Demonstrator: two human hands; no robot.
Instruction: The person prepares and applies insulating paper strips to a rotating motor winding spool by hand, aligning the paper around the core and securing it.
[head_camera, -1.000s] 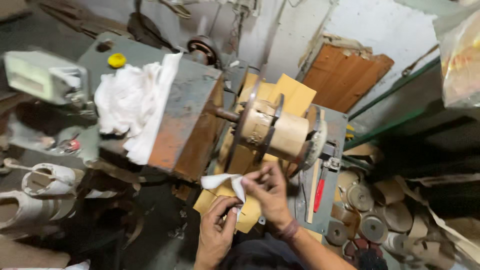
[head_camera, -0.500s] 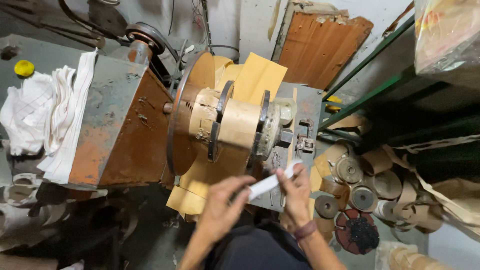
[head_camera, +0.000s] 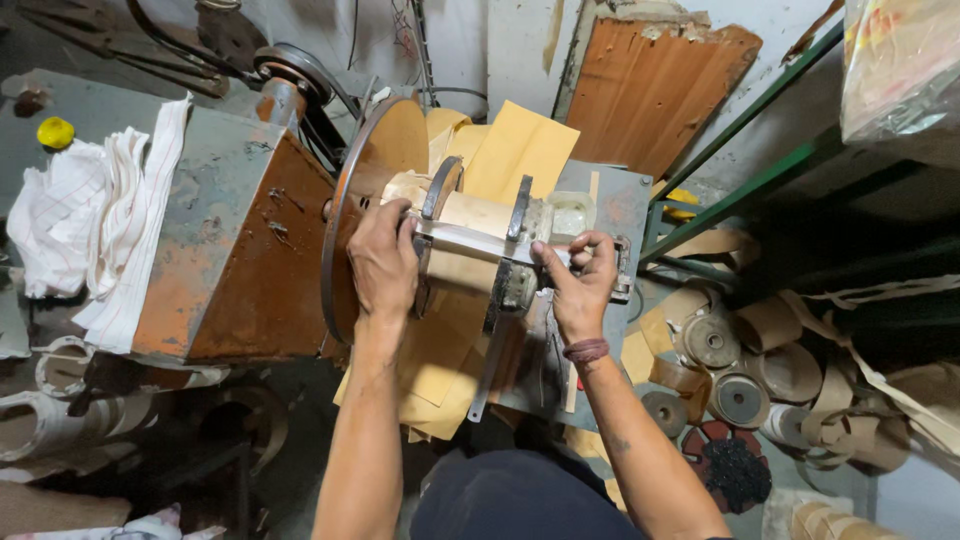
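- My left hand (head_camera: 383, 262) is on the left end of a tan paper roll (head_camera: 470, 240) mounted on the machine's spindle; fingers curl over one end of a pale paper strip (head_camera: 470, 237) & press it to the roll – grip closed on the strip.
- My right hand (head_camera: 580, 285) is at the roll's right end, thumb & fingertips pinching the strip's other end, just beside the dark flange (head_camera: 518, 212).
- Strip runs straight across the top of the roll, hand to hand, taut-looking.
- Roll sits between two dark flanges, w/ a big round disc (head_camera: 365, 190) on its left, touching the rusty orange-grey machine housing (head_camera: 240, 250).
- No real surface here: work is on the machine itself. A grey metal plate (head_camera: 610, 205) lies behind the roll; yellow-brown paper sheets (head_camera: 515, 150) are tucked behind & hang below it.
- White cloth (head_camera: 95, 225) is draped over the housing's left side; a yellow cap (head_camera: 55, 132) lies near it.
- Room: cluttered workshop. Belt pulley (head_camera: 295, 70) & cables sit at top, a brown corrugated panel (head_camera: 650, 85) leans on the wall, green metal shelf frame (head_camera: 760, 150) at right.
- Floor at right: many small rolls of brown paper tape (head_camera: 745, 370), loose tape curls, a dark round disc (head_camera: 730, 465).
- Floor at left: pale spool-like parts (head_camera: 45, 400), dim, can't tell more.
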